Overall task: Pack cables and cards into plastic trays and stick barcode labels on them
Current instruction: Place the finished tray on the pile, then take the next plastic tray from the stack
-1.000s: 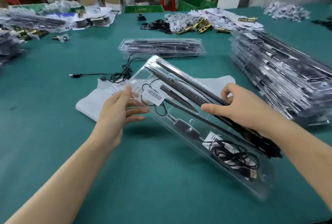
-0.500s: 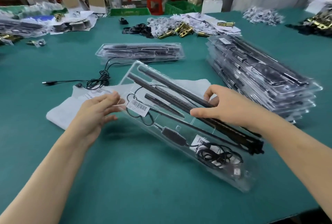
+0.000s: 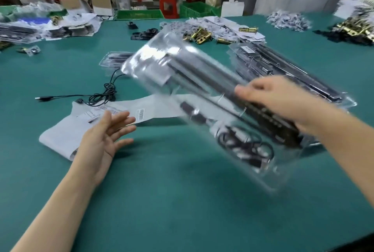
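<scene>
A long clear plastic tray point(image 3: 182, 73) holding black rods and a coiled black cable is lifted off the green table, blurred by motion. My right hand point(image 3: 279, 100) grips it at its right edge, near the middle of its length. Left of the tray, my left hand point(image 3: 107, 132) hovers with fingers spread, touching nothing. Under that hand lies a white sheet of barcode labels point(image 3: 141, 114). A loose black cable point(image 3: 101, 96) lies on the table beyond the sheet.
A stack of packed trays point(image 3: 283, 69) sits at the right, behind the lifted tray. One more packed tray point(image 3: 113, 59) lies behind it at center. Brass parts point(image 3: 200, 35), papers and small bags crowd the far table edge.
My left hand has let go of the tray and opened. My right hand has swung the tray up and toward the stack at the right, uncovering the label sheet.
</scene>
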Demonstrator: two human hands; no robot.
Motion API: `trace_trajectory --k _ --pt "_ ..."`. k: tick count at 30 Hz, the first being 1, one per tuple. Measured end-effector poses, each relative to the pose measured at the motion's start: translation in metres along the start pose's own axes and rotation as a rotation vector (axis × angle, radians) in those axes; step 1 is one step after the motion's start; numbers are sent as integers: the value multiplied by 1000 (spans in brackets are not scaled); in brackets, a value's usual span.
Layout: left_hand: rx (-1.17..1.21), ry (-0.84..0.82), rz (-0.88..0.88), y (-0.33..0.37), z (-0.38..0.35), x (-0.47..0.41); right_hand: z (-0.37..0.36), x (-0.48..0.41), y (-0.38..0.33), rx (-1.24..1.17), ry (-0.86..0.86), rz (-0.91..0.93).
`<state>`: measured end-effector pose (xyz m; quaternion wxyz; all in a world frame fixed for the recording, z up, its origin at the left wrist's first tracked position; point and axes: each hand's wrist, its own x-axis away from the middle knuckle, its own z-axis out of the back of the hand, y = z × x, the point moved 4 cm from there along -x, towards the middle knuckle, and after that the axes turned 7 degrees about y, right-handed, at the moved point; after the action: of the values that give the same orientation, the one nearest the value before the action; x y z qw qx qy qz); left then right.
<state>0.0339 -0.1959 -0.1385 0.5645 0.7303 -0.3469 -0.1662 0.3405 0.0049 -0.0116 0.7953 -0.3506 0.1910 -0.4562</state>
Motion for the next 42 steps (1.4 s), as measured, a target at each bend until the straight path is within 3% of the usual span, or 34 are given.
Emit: trace_trajectory --k 2,7,13,16,18,23,29,34,39,42 --pt "-60 -8 -23 -3 -4 3 37 -19 -5 -71 129 -62" --pt "-148 -93 -84 -5 -17 15 126 -75 27 104 419 -126" --pt "-189 -112 -103 -9 -26 22 147 -106 95 175 352 -387" --pt "-210 -121 -95 -10 -29 24 145 -113 107 208 399 -415" --pt "-228 -134 -98 -10 -30 25 145 -115 107 289 454 -376" --pt "-264 -163 -105 -12 -31 25 134 -115 112 534 353 -304" --pt "-299 -181 -119 -12 -32 26 128 -114 106 740 375 -229" --pt "-326 -190 -127 -12 -35 28 118 -100 67 656 629 37" --pt "-358 -166 -143 -10 -38 27 67 -77 4 510 650 385" --pt "-412 -119 -182 -1 -46 19 5 -62 -17 374 550 502"
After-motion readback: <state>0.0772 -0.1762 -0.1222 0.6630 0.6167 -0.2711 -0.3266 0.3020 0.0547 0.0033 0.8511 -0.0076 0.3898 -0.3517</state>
